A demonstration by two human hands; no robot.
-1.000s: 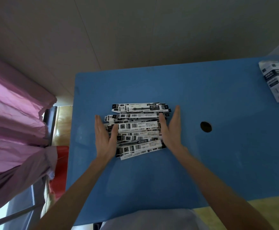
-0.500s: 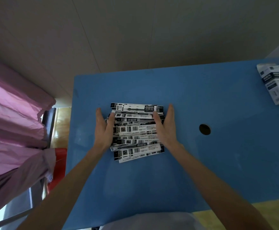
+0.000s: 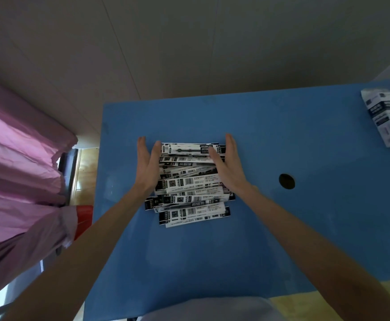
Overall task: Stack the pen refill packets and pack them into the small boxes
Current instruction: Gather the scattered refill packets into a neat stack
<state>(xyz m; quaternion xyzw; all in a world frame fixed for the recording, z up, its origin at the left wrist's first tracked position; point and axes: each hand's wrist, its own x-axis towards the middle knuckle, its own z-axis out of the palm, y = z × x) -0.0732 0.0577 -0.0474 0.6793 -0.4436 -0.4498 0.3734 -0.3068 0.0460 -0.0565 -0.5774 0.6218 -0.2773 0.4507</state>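
Observation:
A loose pile of several black-and-white pen refill packets (image 3: pixel 189 184) lies fanned out on the blue table (image 3: pixel 212 262), left of centre. My left hand (image 3: pixel 147 167) stands flat on edge against the left ends of the packets, fingers straight. My right hand (image 3: pixel 228 167) is flat against their right ends in the same way. The far packets sit squeezed between my palms, while the near ones stick out past my wrists. Small white and dark boxes (image 3: pixel 388 117) lie at the table's far right edge, partly cut off by the frame.
A round dark hole (image 3: pixel 286 181) sits in the tabletop right of my right hand. Pink cloth (image 3: pixel 20 170) hangs beyond the table's left edge, with a red object (image 3: pixel 85 216) beside it. A pale wall runs behind the table.
Both hands have slid forward and inward along the pile, pushing the packet ends closer together. The pile is narrower and more even at its far end.

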